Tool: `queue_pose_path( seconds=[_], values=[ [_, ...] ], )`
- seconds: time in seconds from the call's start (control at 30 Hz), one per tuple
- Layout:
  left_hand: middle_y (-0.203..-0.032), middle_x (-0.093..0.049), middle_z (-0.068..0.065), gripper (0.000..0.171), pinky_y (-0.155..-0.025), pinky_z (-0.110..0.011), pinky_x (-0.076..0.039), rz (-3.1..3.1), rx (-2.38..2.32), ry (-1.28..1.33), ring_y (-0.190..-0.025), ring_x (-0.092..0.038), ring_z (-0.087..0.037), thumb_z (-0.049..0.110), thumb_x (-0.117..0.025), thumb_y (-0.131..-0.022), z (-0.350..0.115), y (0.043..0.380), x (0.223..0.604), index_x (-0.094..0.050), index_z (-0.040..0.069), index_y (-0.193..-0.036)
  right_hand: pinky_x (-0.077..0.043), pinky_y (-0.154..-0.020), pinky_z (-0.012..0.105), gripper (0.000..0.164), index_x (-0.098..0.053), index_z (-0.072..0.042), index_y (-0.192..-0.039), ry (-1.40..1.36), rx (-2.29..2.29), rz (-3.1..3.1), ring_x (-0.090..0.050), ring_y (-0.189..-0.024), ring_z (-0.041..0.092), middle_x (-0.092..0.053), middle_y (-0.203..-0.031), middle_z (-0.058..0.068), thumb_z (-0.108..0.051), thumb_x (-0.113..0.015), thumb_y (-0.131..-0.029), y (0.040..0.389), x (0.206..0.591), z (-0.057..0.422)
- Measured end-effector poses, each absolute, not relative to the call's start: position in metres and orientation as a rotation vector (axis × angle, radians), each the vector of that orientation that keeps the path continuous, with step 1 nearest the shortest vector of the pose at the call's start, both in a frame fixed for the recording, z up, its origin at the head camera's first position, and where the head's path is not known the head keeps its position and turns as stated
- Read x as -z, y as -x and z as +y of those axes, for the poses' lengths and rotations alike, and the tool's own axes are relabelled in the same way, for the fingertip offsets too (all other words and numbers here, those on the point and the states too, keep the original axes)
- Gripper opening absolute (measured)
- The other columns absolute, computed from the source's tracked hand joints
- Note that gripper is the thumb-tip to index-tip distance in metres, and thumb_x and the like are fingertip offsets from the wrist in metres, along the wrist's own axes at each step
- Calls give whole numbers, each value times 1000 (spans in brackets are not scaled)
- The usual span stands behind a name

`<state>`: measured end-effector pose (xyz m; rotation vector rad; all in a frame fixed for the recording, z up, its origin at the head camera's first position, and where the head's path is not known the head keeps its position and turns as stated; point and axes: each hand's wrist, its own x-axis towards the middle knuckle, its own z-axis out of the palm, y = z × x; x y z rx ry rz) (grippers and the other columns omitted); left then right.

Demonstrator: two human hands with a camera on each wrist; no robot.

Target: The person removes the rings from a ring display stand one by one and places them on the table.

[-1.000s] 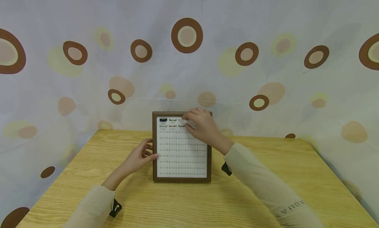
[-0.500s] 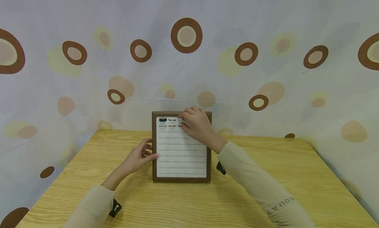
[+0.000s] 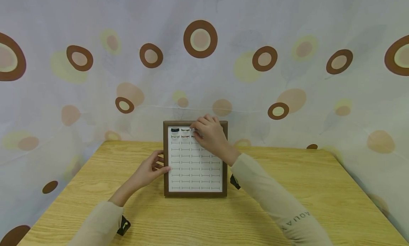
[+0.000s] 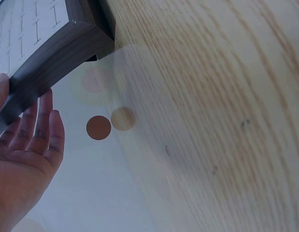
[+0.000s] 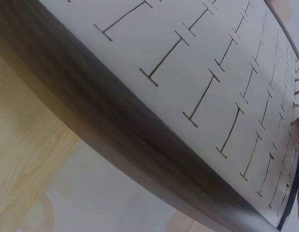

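Note:
A ring display board (image 3: pixel 195 168) with a brown wooden frame and a white slotted face stands upright on the table. My left hand (image 3: pixel 149 171) holds its left side, thumb on the front and fingers behind the frame, as the left wrist view also shows. Several rings sit in the two top rows, among them a wide black ring (image 3: pixel 175 130) in the corner and a thin gold ring (image 3: pixel 185 130) beside it. My right hand (image 3: pixel 211 136) pinches a ring at the third slot of the top row; the fingers hide most of it.
The wooden table (image 3: pixel 96 175) reaches back to a patterned curtain (image 3: pixel 236 36) with brown and cream circles. Lower slots of the board hold no rings. My right forearm crosses in front of the table's right side.
My right hand has shifted slightly left along the board's top rows, its fingertips staying near the third column. My left hand keeps its hold on the frame.

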<state>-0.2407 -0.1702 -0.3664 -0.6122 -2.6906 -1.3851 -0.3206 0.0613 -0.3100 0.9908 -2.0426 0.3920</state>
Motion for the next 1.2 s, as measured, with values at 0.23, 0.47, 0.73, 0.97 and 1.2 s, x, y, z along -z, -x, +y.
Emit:
queue_pose_path(
  seconds=[0.23, 0.47, 0.73, 0.97, 1.2],
  values=[
    [-109, -59, -25, 55, -79, -42, -51, -2681, 1381, 621, -93, -62, -34, 12, -61, -88, -173, 247, 376, -33, -6, -133, -32, -67, 32, 9, -68, -13, -86, -991, -412, -2024, -50, -79, 16, -65, -84, -2, -8, -67, -79, 322, 311, 61],
    [-112, -60, -20, 60, -80, -40, -51, -2679, 1384, 608, -93, -63, -28, 22, -63, -87, -181, 263, 398, -33, 3, -135, -32, -66, 32, 10, -68, -13, -85, -1005, -448, -2015, -51, -77, 16, -66, -83, -2, -6, -67, -78, 322, 311, 62],
    [-111, -59, -24, 58, -80, -43, -51, -2680, 1371, 608, -93, -62, -33, 15, -62, -88, -180, 263, 398, -32, -2, -135, -32, -66, 32, 13, -68, -12, -86, -1022, -503, -2062, -50, -77, 15, -66, -83, -2, -5, -69, -75, 322, 309, 63],
    [-111, -60, -20, 59, -80, -39, -51, -2687, 1372, 612, -93, -63, -28, 21, -62, -87, -181, 263, 397, -34, 2, -135, -32, -67, 30, 13, -68, -12, -86, -1038, -527, -2083, -50, -78, 15, -66, -84, -2, -5, -69, -75, 320, 305, 64],
    [-112, -60, -19, 62, -81, -38, -51, -2680, 1382, 624, -93, -63, -27, 27, -64, -86, -183, 263, 397, -34, 3, -135, -29, -68, 29, 12, -67, -11, -85, -1080, -586, -2068, -50, -78, 15, -66, -84, -2, -3, -68, -76, 320, 304, 66]
  ],
)
